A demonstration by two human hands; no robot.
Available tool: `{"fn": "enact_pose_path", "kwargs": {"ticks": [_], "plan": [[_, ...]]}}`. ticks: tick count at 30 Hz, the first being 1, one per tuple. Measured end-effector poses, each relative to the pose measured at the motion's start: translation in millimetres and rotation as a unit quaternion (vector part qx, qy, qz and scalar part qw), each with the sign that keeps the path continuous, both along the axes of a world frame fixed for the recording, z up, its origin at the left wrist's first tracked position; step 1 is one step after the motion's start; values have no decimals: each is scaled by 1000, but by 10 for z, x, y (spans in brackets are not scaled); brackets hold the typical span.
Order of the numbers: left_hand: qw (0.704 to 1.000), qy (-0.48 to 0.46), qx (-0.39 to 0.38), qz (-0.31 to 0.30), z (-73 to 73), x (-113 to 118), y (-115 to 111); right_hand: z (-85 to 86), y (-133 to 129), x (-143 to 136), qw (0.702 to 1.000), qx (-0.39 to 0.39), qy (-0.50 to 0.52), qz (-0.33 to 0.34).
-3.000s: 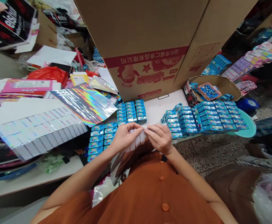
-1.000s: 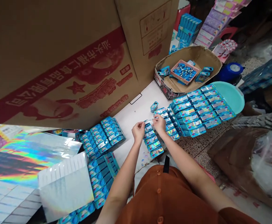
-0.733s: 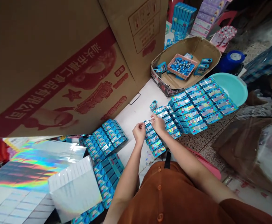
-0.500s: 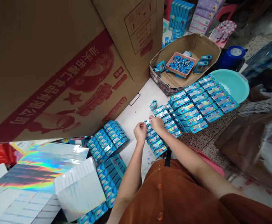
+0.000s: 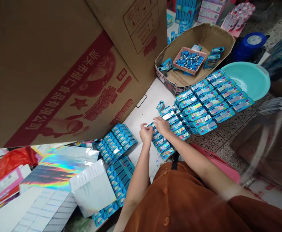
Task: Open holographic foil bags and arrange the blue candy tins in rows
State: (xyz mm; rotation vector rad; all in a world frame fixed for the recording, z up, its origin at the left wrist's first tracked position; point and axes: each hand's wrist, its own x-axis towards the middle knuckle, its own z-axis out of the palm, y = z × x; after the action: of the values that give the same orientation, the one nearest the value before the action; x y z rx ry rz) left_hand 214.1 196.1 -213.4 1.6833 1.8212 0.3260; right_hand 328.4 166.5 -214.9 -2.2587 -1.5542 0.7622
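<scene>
My left hand (image 5: 146, 134) is at the near left corner of a block of small blue boxes (image 5: 164, 146) with shiny strips on top. Its fingers are curled, one tip standing up, and whatever they hold is too small to make out. Just to the right, my right hand (image 5: 162, 126) is bent over the same block, its fingertips drawn together at a box by the left hand. What lies under those fingertips is hidden. One loose blue box (image 5: 160, 105) stands behind the block. A larger, raised group of blue boxes (image 5: 207, 96) adjoins it on the right.
Behind stands a cut-down carton (image 5: 179, 88) with a pink tray (image 5: 183, 68) of blue and silver pieces. A large carton (image 5: 65, 74) walls off the left. More blue boxes (image 5: 118, 141), holographic sheets (image 5: 56, 170) and a white stack (image 5: 92, 190) lie left. A turquoise basin (image 5: 259, 80) is at right.
My left hand's pinch has loosened, with one fingertip now raised. My right hand stays over the block, its fingers bent more downward. The whole view has shifted slightly.
</scene>
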Motion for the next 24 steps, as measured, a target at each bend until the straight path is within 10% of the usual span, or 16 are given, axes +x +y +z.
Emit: {"fn": "enact_pose_path", "kwargs": {"ticks": [19,24], "plan": [[993,-54,52,94,-338,-298,-76,-41,-8,53,997,46,57,-2],[976,-143,89,135,-474,-421,-320,93,-508,346,970,218,97,-38]]}}
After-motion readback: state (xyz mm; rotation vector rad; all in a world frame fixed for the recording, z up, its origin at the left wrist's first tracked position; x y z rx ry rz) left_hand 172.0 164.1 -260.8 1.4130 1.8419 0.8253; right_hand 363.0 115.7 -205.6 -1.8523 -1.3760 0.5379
